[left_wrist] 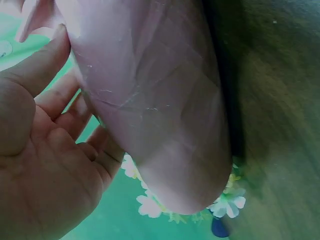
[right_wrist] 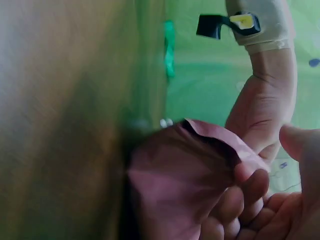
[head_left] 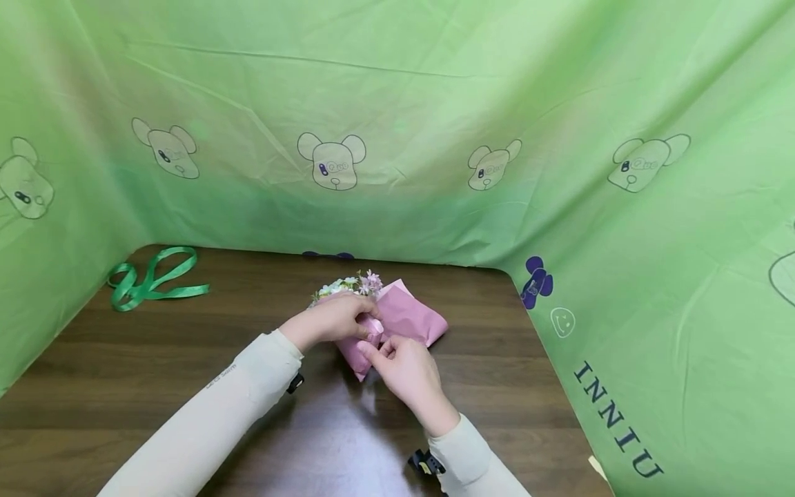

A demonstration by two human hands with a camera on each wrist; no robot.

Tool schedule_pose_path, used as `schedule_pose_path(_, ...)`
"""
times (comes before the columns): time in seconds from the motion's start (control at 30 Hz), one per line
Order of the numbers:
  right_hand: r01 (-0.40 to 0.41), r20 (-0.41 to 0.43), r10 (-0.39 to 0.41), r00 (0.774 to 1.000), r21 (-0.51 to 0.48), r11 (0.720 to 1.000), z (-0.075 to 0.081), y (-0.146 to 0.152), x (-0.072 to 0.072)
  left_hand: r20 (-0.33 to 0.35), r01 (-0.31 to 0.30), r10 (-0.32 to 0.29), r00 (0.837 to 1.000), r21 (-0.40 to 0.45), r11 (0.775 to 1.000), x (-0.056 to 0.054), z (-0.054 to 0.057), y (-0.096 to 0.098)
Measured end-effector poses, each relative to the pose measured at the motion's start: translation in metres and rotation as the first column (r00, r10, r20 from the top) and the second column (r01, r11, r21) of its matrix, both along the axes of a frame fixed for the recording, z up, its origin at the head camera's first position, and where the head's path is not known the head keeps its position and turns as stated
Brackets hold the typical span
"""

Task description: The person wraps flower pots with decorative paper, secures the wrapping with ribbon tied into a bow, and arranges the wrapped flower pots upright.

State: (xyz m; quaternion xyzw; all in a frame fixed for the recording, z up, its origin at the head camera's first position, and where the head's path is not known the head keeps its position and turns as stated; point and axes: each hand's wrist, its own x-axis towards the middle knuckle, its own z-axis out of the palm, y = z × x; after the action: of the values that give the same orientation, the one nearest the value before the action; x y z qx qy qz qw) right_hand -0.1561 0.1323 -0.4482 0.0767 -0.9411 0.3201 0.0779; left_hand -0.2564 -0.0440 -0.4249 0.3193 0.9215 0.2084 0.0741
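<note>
A small bouquet of white, green and lilac flowers [head_left: 370, 282] is wrapped in pink paper [head_left: 357, 361], its narrow end toward me. My left hand [head_left: 335, 319] lies over the wrap and grips it. In the left wrist view, the thumb is at the edge of the creased paper [left_wrist: 160, 95], the other fingers are partly hidden behind it, and white flowers [left_wrist: 228, 204] show past its rounded end. My right hand [head_left: 411, 369] is on the near right side, fingers curled at the edge of the paper [right_wrist: 175, 185]. A wide pink flap [head_left: 410, 319] spreads right.
Loops of green ribbon [head_left: 149, 286] lie at the back left of the brown wooden table [head_left: 497, 373]. Green cloth [head_left: 410, 221] printed with bear heads hangs behind and along both sides. Small black devices [head_left: 425, 462] are strapped at both wrists.
</note>
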Motion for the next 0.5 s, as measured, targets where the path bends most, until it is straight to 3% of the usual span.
schedule_pose_path(0.1, 0.043, -0.025, -0.041, 0.999, 0.082, 0.996, 0.005, -0.002, -0.003, 0.002, -0.001, 0.001, 1.000, -0.020, 1.000, 0.000, 0.003, 0.002)
schedule_pose_path(0.17, 0.036, -0.022, -0.035, 0.999, 0.069, 0.997, 0.005, -0.002, -0.004, 0.013, 0.009, -0.009, 1.000, -0.021, 1.000, 0.000, 0.003, 0.003)
schedule_pose_path(0.23, 0.022, 0.024, -0.022, 0.999, -0.022, 1.000, 0.003, 0.000, -0.003, 0.026, 0.021, -0.021, 0.999, -0.012, 1.000, -0.003, 0.002, 0.003)
schedule_pose_path(0.3, -0.005, 0.110, 0.028, 0.994, -0.198, 0.980, -0.001, 0.003, -0.002, 0.035, 0.028, -0.027, 0.999, -0.009, 1.000, -0.005, 0.001, 0.002)
schedule_pose_path(0.33, -0.009, 0.166, 0.063, 0.984, -0.306, 0.952, -0.003, 0.004, -0.002, 0.037, 0.032, -0.032, 0.999, -0.006, 0.999, -0.007, 0.000, 0.002)
schedule_pose_path(0.4, 0.023, 0.292, 0.148, 0.945, -0.511, 0.859, -0.007, 0.008, -0.003, 0.043, 0.043, -0.043, 0.998, 0.000, 0.999, -0.009, -0.001, 0.000)
schedule_pose_path(0.47, 0.075, 0.395, 0.248, 0.885, -0.645, 0.761, -0.010, 0.013, -0.004, 0.049, 0.058, -0.059, 0.997, 0.002, 0.998, -0.010, -0.001, -0.002)
schedule_pose_path(0.5, 0.098, 0.434, 0.287, 0.854, -0.676, 0.731, -0.011, 0.015, -0.005, 0.053, 0.068, -0.068, 0.996, 0.005, 0.998, -0.011, -0.001, -0.003)
